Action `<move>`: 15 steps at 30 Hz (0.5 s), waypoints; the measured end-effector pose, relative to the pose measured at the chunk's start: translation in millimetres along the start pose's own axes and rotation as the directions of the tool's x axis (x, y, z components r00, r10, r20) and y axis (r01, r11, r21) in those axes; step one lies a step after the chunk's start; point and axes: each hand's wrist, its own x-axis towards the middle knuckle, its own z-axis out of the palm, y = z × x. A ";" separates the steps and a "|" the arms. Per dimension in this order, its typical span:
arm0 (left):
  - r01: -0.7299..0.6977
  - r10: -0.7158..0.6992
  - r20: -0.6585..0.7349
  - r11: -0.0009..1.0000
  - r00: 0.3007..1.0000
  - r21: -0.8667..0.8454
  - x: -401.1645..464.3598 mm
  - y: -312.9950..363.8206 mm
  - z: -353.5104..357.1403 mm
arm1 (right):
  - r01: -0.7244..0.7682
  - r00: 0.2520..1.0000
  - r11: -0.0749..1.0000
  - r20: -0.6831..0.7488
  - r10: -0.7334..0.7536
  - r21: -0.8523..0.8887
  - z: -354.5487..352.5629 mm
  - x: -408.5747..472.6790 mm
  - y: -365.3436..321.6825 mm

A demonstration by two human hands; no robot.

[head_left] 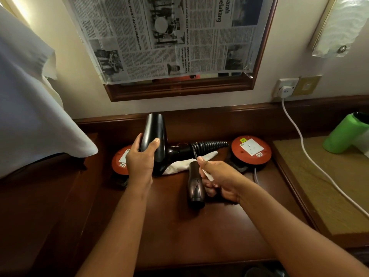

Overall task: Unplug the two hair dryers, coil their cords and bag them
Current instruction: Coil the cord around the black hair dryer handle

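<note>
Dark wood counter (199, 232): two red socket discs (251, 149) (119, 162), white cloth bag (179, 164), bronze hair dryer (195, 186), white cable (319, 166).

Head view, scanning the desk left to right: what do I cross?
White cloth → left orange socket reel → left hand on black hair dryer → right hand → right orange socket reel → white cable → green bottle.
</note>
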 end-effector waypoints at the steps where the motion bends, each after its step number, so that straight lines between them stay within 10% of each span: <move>1: 0.006 -0.006 0.008 1.000 1.000 -0.009 1.1 -0.7 0.0 | 0.007 1.000 1.000 0.007 -0.007 -0.004 0.1 1.2 4.0; 8: 0.143 -0.140 0.027 0.979 0.990 -0.145 9.9 -1.2 -5.4 | 0.057 0.982 0.983 0.167 -0.087 0.175 -2.5 -0.6 23.5; 15: 0.221 -0.197 0.136 0.955 0.971 -0.198 9.3 1.7 -10.3 | 0.131 0.990 0.959 0.078 -0.115 -0.251 -4.3 3.7 30.7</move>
